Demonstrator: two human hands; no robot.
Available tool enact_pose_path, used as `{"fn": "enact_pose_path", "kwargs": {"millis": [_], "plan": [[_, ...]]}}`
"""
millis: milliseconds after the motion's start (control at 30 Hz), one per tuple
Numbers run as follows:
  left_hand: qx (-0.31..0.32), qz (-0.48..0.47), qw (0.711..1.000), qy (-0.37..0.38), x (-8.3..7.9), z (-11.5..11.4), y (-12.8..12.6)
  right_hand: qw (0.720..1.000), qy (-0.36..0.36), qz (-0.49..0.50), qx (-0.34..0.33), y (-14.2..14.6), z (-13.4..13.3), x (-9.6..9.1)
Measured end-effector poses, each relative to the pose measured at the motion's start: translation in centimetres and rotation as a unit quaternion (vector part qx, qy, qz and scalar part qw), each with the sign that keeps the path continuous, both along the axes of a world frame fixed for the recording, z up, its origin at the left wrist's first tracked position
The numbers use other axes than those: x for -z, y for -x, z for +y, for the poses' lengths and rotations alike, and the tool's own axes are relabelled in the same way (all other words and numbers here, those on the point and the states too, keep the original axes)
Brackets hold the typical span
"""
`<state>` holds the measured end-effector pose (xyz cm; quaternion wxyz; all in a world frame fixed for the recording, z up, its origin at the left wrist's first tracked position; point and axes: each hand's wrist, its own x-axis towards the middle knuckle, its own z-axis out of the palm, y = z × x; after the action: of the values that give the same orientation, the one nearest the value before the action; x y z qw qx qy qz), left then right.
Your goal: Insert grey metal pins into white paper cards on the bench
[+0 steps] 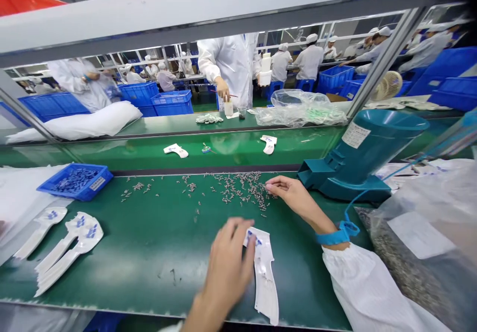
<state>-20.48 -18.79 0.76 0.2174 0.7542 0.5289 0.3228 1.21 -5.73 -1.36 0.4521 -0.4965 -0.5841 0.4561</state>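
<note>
My left hand is over the upper left edge of a white plastic shell half with blue bits at its top end. Its thumb and fingers are apart and slightly blurred; whether they touch the shell I cannot tell. My right hand is at the right side of a scatter of small metal screws, thumb and fingertips pinched together. Anything between those fingertips is too small to make out. A blue strap with a cord circles my right wrist.
More white shells lie at the left, below a blue tray of small blue parts. A teal funnel-shaped plastic piece stands right, near a clear bag of small parts. Across the green belt, a person in white handles a white object.
</note>
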Motion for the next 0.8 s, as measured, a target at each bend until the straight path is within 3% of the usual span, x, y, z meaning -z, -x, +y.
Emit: {"fn": "enact_pose_path", "kwargs": {"millis": [100, 167, 233, 433, 600, 800], "plan": [[0.061, -0.015, 0.998, -0.014, -1.7, 6.3, 0.0, 0.999, 0.026, 0.030, -0.033, 1.1, -0.6, -0.8], [0.099, -0.049, 0.994, 0.023, -1.4, 9.4, -0.4, 0.997, 0.048, 0.048, -0.035, 1.5, -0.9, -1.0], [0.111, -0.107, 0.986, 0.057, -0.5, 11.0, -0.9, 0.995, 0.066, 0.067, -0.034, 1.6, -0.9, -0.9], [0.099, -0.262, 0.954, 0.103, 1.7, 11.6, -1.6, 0.989, 0.083, 0.109, -0.057, 1.2, -0.9, -0.4], [0.086, -0.327, 0.932, 0.131, 2.0, 12.0, -1.8, 0.996, 0.036, 0.060, -0.049, 1.5, -1.2, -0.7], [0.070, -0.343, 0.926, 0.140, 2.0, 11.8, -2.1, 0.999, -0.001, 0.013, -0.041, 1.9, -1.2, -0.4]]}}
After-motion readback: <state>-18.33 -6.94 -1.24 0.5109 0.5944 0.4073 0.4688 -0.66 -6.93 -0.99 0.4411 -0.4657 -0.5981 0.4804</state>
